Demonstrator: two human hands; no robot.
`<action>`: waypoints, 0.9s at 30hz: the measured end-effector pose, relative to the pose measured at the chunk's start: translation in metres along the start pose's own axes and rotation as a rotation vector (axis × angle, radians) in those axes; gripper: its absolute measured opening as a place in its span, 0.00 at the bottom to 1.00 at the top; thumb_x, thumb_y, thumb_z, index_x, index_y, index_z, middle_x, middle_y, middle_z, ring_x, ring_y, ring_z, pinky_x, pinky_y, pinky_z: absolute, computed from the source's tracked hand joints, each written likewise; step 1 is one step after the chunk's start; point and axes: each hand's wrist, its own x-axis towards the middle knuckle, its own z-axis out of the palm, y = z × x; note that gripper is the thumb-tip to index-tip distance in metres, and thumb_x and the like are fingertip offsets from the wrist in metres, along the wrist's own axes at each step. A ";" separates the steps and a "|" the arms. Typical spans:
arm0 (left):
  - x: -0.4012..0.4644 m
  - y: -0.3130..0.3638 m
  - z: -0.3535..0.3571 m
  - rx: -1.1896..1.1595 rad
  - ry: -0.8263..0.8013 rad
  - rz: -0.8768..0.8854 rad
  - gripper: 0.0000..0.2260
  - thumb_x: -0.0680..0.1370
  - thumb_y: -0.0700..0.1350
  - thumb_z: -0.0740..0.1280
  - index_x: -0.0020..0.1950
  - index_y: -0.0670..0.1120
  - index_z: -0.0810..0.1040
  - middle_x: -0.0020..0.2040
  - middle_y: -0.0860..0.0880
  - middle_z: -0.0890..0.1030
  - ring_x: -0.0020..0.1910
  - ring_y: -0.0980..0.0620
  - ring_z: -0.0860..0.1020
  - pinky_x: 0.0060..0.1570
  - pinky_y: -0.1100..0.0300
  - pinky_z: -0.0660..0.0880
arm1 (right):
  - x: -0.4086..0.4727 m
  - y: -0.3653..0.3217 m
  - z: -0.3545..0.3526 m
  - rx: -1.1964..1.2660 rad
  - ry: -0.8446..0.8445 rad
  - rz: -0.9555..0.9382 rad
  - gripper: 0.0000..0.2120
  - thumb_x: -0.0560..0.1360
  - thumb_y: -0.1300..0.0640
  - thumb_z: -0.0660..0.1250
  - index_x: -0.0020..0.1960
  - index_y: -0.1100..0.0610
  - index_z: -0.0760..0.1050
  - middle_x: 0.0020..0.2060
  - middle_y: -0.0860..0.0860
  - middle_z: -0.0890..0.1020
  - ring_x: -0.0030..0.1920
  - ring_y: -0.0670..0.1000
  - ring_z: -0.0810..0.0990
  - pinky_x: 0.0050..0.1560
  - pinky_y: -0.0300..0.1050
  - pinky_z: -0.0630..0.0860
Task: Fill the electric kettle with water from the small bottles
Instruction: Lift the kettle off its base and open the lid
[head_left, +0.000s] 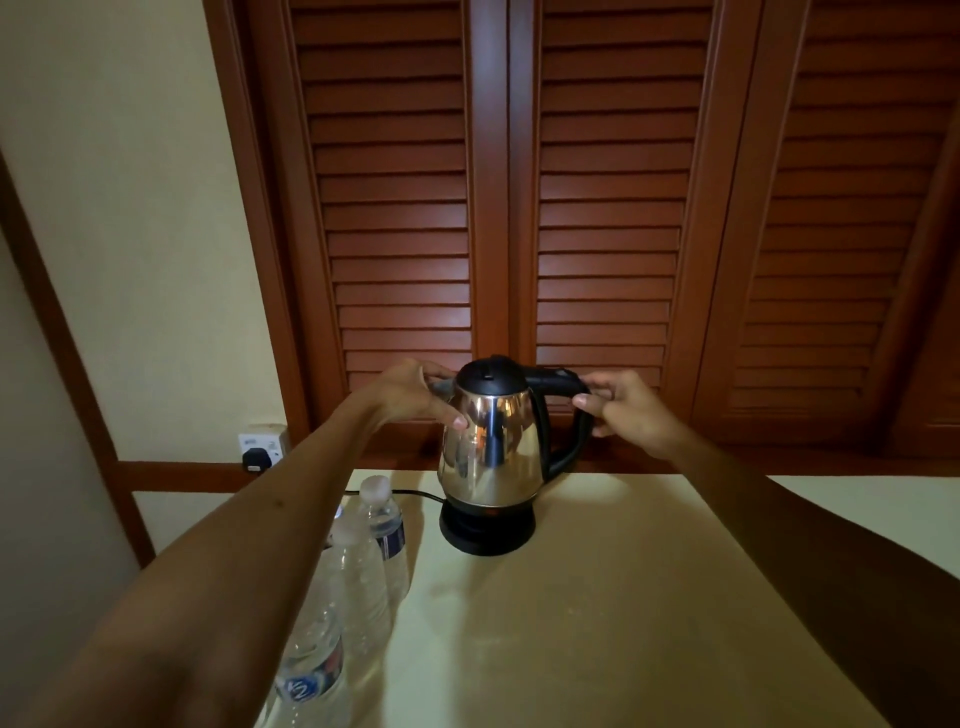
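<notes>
A shiny steel electric kettle (493, 457) with a black lid (491, 376) and black handle (569, 426) stands on its black base (487, 530) at the far middle of the table. My left hand (410, 397) wraps the kettle's upper left side by the spout, thumb on the steel. My right hand (631, 410) holds the top of the handle. The lid is down. Three small clear water bottles (363, 577) with capped tops and blue labels stand in a row at the table's left edge, partly behind my left forearm.
The pale table (623, 597) runs up to dark wooden louvred doors (571, 208). A black cord (415, 493) leads from the base to a plug in a wall socket (260, 449) at the left. The table's left edge drops off beside the bottles.
</notes>
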 end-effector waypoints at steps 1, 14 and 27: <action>-0.001 0.005 -0.001 0.007 0.004 0.015 0.27 0.65 0.44 0.80 0.63 0.46 0.78 0.55 0.53 0.81 0.57 0.52 0.78 0.57 0.57 0.74 | -0.002 -0.002 -0.004 0.005 0.012 -0.004 0.13 0.77 0.62 0.65 0.61 0.55 0.75 0.47 0.52 0.82 0.50 0.50 0.81 0.53 0.55 0.80; -0.039 0.072 0.046 -0.012 0.052 0.096 0.32 0.62 0.49 0.82 0.64 0.49 0.79 0.57 0.53 0.82 0.56 0.53 0.78 0.61 0.52 0.74 | -0.079 0.003 -0.076 0.105 0.087 -0.026 0.15 0.75 0.64 0.67 0.59 0.52 0.76 0.48 0.51 0.83 0.50 0.51 0.83 0.50 0.55 0.81; -0.113 0.091 0.149 -0.085 0.057 -0.029 0.32 0.63 0.45 0.82 0.66 0.48 0.79 0.47 0.56 0.81 0.50 0.54 0.78 0.48 0.62 0.72 | -0.176 0.053 -0.105 0.171 0.043 0.045 0.18 0.74 0.66 0.68 0.64 0.60 0.74 0.45 0.50 0.83 0.43 0.45 0.83 0.40 0.40 0.82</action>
